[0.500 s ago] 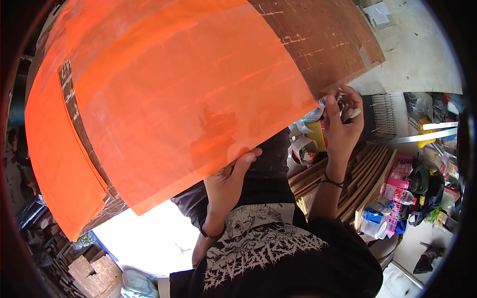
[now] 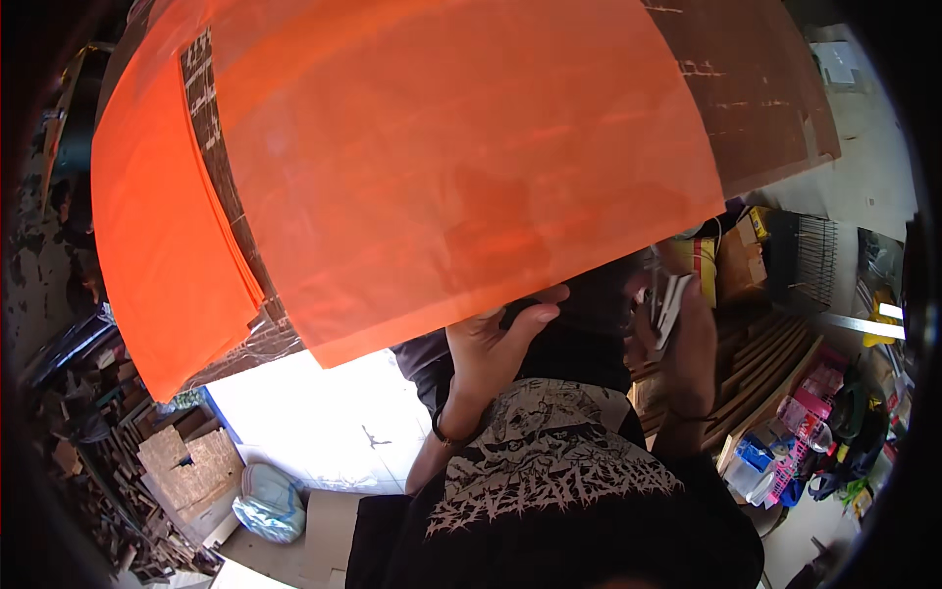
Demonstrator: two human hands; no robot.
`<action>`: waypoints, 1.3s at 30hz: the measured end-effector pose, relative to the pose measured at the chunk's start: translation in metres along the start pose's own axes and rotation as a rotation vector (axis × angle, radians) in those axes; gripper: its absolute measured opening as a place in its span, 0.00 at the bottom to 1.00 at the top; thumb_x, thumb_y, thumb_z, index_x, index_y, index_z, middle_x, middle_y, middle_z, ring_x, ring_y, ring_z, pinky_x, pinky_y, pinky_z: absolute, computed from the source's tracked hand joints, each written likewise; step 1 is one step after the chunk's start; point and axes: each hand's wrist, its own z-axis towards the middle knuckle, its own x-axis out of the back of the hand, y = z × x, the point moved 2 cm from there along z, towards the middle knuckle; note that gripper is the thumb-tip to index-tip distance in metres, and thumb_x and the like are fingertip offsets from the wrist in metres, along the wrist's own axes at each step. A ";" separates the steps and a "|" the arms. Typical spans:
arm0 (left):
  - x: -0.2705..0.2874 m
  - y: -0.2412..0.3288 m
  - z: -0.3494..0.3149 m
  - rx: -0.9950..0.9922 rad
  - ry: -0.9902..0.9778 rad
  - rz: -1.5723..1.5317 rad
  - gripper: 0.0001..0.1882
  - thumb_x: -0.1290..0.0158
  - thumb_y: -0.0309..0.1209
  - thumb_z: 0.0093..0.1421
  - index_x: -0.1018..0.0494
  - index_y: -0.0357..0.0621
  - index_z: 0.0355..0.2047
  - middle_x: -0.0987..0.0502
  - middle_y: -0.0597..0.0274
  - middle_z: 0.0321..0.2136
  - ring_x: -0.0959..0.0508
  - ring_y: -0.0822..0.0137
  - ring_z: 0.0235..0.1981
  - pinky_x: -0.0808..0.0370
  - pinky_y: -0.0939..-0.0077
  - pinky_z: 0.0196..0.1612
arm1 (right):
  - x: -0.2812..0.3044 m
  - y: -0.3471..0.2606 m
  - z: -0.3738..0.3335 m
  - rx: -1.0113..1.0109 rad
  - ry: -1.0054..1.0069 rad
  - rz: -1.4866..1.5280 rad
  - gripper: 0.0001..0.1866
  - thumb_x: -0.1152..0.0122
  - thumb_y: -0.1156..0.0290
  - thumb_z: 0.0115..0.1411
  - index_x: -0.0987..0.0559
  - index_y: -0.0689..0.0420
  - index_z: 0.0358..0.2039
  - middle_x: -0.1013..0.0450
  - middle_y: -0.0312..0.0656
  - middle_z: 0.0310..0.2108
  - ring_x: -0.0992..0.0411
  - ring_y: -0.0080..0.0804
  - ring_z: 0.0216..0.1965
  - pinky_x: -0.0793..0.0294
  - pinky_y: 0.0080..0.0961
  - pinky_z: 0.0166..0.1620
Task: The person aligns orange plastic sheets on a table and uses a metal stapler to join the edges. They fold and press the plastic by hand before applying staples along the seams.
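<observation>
A large translucent orange plastic sheet (image 2: 471, 147) lies over a brown board (image 2: 765, 128) with pale scratch-like marks. My left hand (image 2: 489, 358) is at the sheet's near edge, its thumb apart from the forefinger, which reaches to the edge; the other fingers are partly hidden by the sheet. Lower right of the sheet's near corner, my right hand (image 2: 687, 339) is closed around a small, slim tool (image 2: 672, 306) with pale and dark parts. Motion blurs that hand, and the tool's exact kind does not show. A second, denser orange piece (image 2: 162, 255) lies on the left.
Long wooden strips (image 2: 756, 368) lie beneath my right forearm. A pink basket (image 2: 790, 456) with bottles stands at the right. Wood offcuts (image 2: 88, 442) are heaped at the lower left, near a chipboard piece (image 2: 186, 461) and a plastic-wrapped bundle (image 2: 270, 503).
My right hand has drawn down from the sheet's corner with the tool in it. My left hand stays by the near edge. The whole view has shifted.
</observation>
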 end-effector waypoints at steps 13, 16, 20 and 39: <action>0.015 0.018 -0.004 0.084 0.041 -0.105 0.14 0.59 0.34 0.68 0.32 0.34 0.36 0.31 0.65 0.20 0.30 0.75 0.19 0.33 0.84 0.24 | -0.082 0.025 0.003 -0.132 -0.353 0.163 0.23 0.56 0.54 0.67 0.34 0.63 0.50 0.29 0.43 0.34 0.28 0.26 0.29 0.30 0.19 0.25; 0.012 0.020 -0.003 0.139 0.043 -0.189 0.10 0.56 0.31 0.66 0.33 0.34 0.39 0.31 0.66 0.20 0.29 0.76 0.18 0.28 0.83 0.23 | -0.085 0.025 0.003 -0.129 -0.318 0.168 0.21 0.52 0.58 0.65 0.33 0.63 0.47 0.29 0.44 0.35 0.27 0.27 0.29 0.27 0.19 0.23; 0.013 0.021 -0.004 0.297 -0.069 -0.166 0.17 0.41 0.27 0.56 0.31 0.36 0.44 0.33 0.70 0.20 0.29 0.78 0.20 0.28 0.83 0.24 | -0.087 0.025 0.006 -0.094 -0.263 0.165 0.17 0.50 0.61 0.64 0.31 0.63 0.44 0.30 0.42 0.34 0.28 0.26 0.29 0.26 0.19 0.23; 0.020 0.021 -0.007 0.250 -0.104 -0.246 0.12 0.54 0.30 0.65 0.32 0.33 0.45 0.32 0.67 0.21 0.27 0.76 0.19 0.28 0.84 0.17 | -0.097 0.033 0.004 -0.038 -0.187 0.200 0.24 0.46 0.57 0.61 0.31 0.65 0.49 0.30 0.41 0.32 0.29 0.25 0.25 0.28 0.20 0.18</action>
